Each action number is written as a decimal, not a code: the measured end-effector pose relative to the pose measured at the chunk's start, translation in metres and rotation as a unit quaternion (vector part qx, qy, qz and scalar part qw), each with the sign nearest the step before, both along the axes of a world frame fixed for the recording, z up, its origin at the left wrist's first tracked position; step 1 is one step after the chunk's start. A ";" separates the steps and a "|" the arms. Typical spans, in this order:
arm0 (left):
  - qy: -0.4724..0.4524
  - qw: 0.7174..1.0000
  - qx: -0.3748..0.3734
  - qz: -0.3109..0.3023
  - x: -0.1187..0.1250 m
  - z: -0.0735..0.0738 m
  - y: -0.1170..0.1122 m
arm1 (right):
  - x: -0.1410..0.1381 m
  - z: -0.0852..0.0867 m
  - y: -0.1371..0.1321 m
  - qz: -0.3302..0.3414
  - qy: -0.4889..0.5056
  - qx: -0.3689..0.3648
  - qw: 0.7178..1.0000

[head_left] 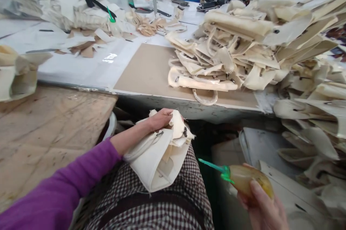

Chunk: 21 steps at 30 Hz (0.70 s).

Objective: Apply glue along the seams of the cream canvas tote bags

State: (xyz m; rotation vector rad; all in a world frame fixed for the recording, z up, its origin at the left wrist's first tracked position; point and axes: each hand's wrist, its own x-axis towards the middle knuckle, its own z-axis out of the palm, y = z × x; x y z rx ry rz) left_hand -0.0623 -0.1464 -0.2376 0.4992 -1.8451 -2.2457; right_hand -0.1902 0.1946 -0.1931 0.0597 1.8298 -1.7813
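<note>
Checked cloth [162, 219] covers your lap at six o'clock. A white-topped table [78, 70] spans twelve o'clock, and a heap of cream bags [211, 57] loads it at two. Your left hand [162, 118], just below centre, is clamped on the gathered top of a single bag [147, 154], which rests on your lap, mouth gaping toward five. Your right hand [266, 203], at four, grips a squeeze bottle [239, 177]; the hands are well apart. Judgement: control looks best with the left grip pinning the loose flap [178, 123] firmly and the right grip light, nozzle [213, 165] clear of the outer panel, since a drip would likely mark it. Materials: cloth in small dark and pale checks; heap creased, stiff-looking; single bag smooth-sided, boxy, ragged at its top; bottle rounded, translucent, amber; nozzle slim, green, tapering.
</note>
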 end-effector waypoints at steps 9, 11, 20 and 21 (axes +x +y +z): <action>0.023 0.998 -0.055 -0.014 -0.002 0.004 0.004 | -0.019 0.014 -0.023 0.108 0.164 0.115 0.974; 0.012 0.998 -0.058 -0.016 -0.003 0.005 0.003 | -0.020 0.019 -0.028 0.129 0.189 0.148 0.962; 0.002 0.997 -0.063 -0.033 -0.004 0.008 0.003 | -0.026 0.023 -0.049 0.153 0.271 0.191 0.931; 0.001 0.998 -0.062 -0.034 -0.005 0.007 0.003 | -0.028 0.023 -0.050 0.157 0.279 0.194 0.927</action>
